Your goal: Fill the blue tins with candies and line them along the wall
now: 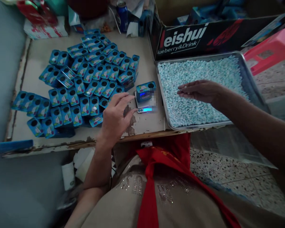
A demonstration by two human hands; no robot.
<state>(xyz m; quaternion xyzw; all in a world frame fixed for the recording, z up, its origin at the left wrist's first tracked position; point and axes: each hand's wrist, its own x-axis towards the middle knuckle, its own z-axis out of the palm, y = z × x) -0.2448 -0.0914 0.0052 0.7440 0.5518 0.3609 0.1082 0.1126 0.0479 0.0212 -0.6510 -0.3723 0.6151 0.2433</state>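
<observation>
A small digital scale (144,104) with a lit blue display lies near the table's front edge. One blue candy tin (145,90), with a dark round opening in its top, stands upright on it. My left hand (117,114) is at the scale's left edge, thumb and fingers apart and holding nothing; whether they touch the scale I cannot tell. To the right, a metal tray (171,122) holds a layer of small pale blue candies (199,114). Above them is my right hand (199,91), its fingers pressed together; what they hold, if anything, is hidden.
Many similar blue tins (87,76) stand crowded across the left of the table (142,126). Behind the tray is a black cardboard box (185,39). A pink plastic piece (270,50) juts in at right, a blue handle (11,146) at left. A blue can (122,17) stands at the back.
</observation>
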